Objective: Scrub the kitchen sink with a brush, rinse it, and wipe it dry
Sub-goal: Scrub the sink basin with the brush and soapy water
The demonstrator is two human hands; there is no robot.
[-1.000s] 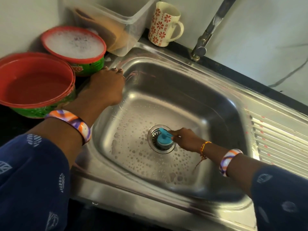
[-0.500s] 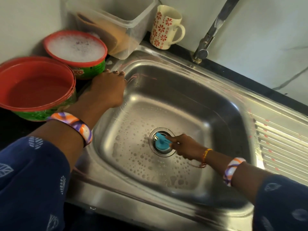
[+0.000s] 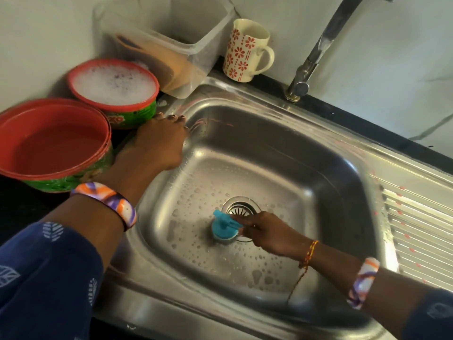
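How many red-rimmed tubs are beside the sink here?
2. The foam-filled tub stands at the sink's back-left corner; the water-filled tub sits nearer the camera, left of the left hand. None appears hidden.

The right hand (image 3: 264, 233) pinched a blue brush (image 3: 224, 228) on the soapy sink (image 3: 306, 153) floor, at the drain's (image 3: 241, 208) near-left edge. The left hand (image 3: 157, 143) rested on the sink's far-left rim, beside two red tubs, one of foam (image 3: 114, 85), one of water (image 3: 54, 141).

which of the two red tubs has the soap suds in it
The back tub, nearer the wall, is topped with white foam; the front tub holds only clear water.
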